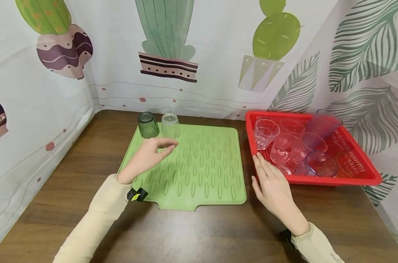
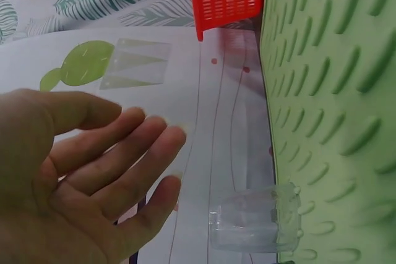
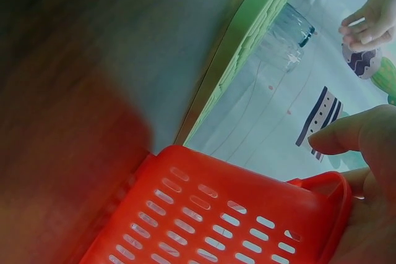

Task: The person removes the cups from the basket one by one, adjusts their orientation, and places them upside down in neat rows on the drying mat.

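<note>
My left hand (image 1: 151, 154) hovers over the green ridged mat (image 1: 192, 190) with fingers and thumb apart, holding nothing. Just beyond it a clear cup (image 1: 171, 128) stands upside down on the mat's far left corner; in the left wrist view the same clear cup (image 2: 250, 221) is apart from the fingers. Beside it stands a dark green cup (image 1: 147, 126), also upside down. My right hand (image 1: 272, 186) rests its nearly straight fingers on the near left corner of the red basket (image 1: 343, 180). In the right wrist view its thumb (image 3: 346, 133) stays off the basket's rim.
Several clear, tinted plastic cups lie or stand in the basket, among them a clear cup (image 1: 266, 132) and a taller purple cup (image 1: 323, 122). Mat and basket sit on a brown wooden table (image 1: 199, 237). A printed cloth (image 1: 215, 47) hangs behind.
</note>
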Demonstrator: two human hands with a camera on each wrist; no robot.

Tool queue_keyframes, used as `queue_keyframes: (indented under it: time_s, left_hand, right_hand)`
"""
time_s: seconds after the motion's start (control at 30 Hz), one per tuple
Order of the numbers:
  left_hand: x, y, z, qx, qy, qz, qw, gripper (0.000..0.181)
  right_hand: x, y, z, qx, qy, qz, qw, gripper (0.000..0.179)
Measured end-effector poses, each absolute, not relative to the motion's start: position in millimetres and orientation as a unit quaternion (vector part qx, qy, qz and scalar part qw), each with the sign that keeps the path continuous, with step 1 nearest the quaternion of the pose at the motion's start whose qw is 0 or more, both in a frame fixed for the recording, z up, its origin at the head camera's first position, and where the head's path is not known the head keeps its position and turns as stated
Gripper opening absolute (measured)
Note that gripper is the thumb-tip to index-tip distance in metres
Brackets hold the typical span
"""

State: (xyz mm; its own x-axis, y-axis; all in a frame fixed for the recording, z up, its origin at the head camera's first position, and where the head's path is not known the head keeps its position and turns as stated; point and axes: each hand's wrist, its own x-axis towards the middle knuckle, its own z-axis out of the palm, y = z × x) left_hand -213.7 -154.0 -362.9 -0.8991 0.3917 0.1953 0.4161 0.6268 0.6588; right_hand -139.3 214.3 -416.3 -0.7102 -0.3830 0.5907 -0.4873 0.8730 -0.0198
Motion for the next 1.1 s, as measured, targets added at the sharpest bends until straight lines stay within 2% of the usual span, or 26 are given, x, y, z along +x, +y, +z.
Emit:
queue_keyframes:
  time_s: [0.37, 0.7, 0.87, 1.1]
  left_hand:
    - [-187, -158, -382, -0.283, -0.906, -0.304, -0.085, 0.033]
    - [-146, -165, -397, -0.329, -0.887, -0.248, -0.210, 0.053]
    - [-130, -171, -403, -0.320, -0.890, -0.227, -0.231, 0.062]
    - [-117, -176, -412, -0.324, -0.889, -0.222, -0.234, 0.070]
  right_hand:
    - [-139, 215, -416, 0.231, -0.920, 0.087, 0.303, 0.063]
    - [-141, 216, -419, 0.234, -0.918, 0.091, 0.307, 0.062]
    - [-141, 216, -418, 0.232, -0.919, 0.091, 0.306, 0.062]
    - [-141, 215, -419, 0.231, -0.920, 0.091, 0.304, 0.062]
